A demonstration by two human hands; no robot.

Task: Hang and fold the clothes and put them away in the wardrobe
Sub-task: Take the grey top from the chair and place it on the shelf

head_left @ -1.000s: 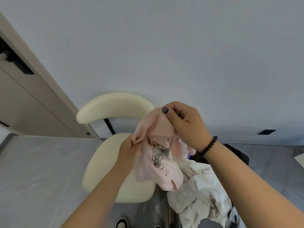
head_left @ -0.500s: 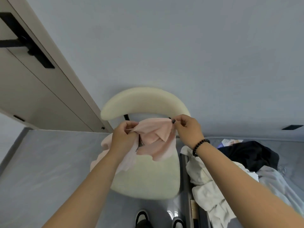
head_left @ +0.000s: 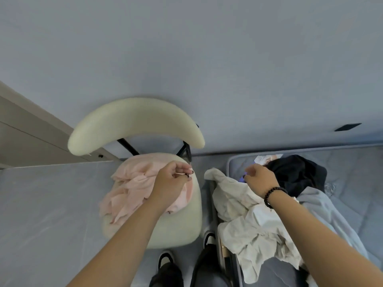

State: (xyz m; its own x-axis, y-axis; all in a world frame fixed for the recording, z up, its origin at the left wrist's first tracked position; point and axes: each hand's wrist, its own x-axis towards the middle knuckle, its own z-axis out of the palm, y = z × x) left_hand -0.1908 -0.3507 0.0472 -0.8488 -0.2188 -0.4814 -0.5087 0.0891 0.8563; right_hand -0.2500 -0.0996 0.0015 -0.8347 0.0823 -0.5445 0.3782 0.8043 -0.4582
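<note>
Head view: left hand point(head_left: 169, 184) fingers point(head_left: 182, 168) pinch pink garment point(head_left: 132, 187) on chair point(head_left: 178, 228); right hand point(head_left: 260, 178) loose.

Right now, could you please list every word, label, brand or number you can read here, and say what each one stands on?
No text is readable in this view.
The small pale item behind the dark garment on the bed may be printed, but is too blurred to tell.
The pink garment shows no lettering.
</note>
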